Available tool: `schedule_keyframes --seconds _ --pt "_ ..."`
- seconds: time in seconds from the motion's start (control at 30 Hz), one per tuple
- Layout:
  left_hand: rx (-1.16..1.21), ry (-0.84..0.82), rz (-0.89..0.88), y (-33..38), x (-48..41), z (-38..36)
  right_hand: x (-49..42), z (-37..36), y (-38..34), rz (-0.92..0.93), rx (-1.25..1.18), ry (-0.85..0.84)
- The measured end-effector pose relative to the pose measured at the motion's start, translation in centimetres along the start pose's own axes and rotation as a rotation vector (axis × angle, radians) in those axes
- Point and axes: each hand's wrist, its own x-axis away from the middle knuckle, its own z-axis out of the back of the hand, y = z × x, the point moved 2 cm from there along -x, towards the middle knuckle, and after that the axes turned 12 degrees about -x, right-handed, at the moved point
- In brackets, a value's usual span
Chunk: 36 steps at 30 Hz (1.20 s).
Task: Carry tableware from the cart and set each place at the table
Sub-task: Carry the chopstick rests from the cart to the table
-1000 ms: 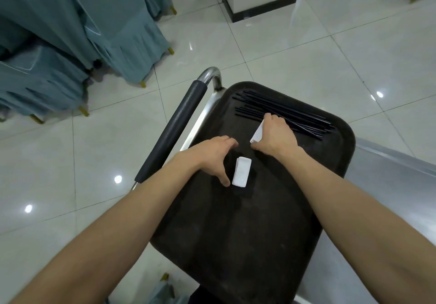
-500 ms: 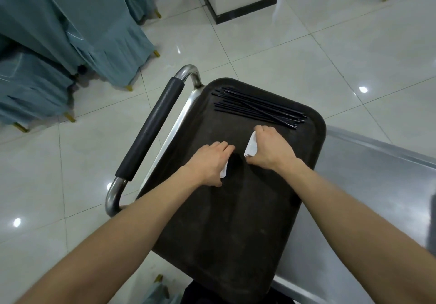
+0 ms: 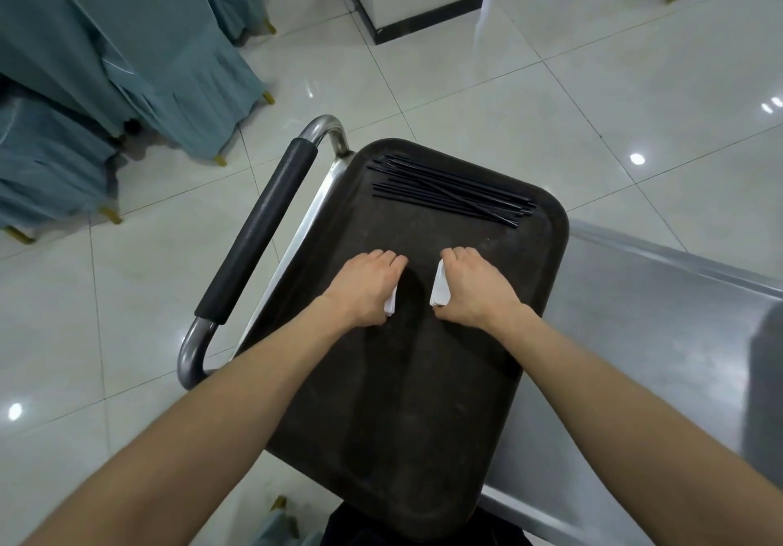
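Over the tray (image 3: 402,418), left hand (image 3: 366,287) and right hand (image 3: 474,291) enclose white rests (image 3: 440,291), apparently.

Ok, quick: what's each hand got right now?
Left hand: curled round a small white piece, over the black tray.
Right hand: curled round a second white piece.

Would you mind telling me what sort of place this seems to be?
Probably a banquet hall or restaurant dining room: chairs in teal covers, and a steel service cart with a tray of black chopsticks.
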Motion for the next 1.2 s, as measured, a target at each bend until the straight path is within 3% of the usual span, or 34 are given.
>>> schedule_keyframes --seconds 0.6,0.8,1.2 --pt "0.080 -0.004 0.077 -0.4 1.4 0.3 0.9 0.5 -0.2 0.050 0.039 -0.030" --pt "0.186 -0.002 0.262 -0.1 6.0 0.2 2.1 1.0 -1.5 0.159 0.042 -0.070" --pt "0.351 0.015 0.705 3.1 20.8 0.2 6.3 -0.1 -9.9 0.554 0.077 -0.137"
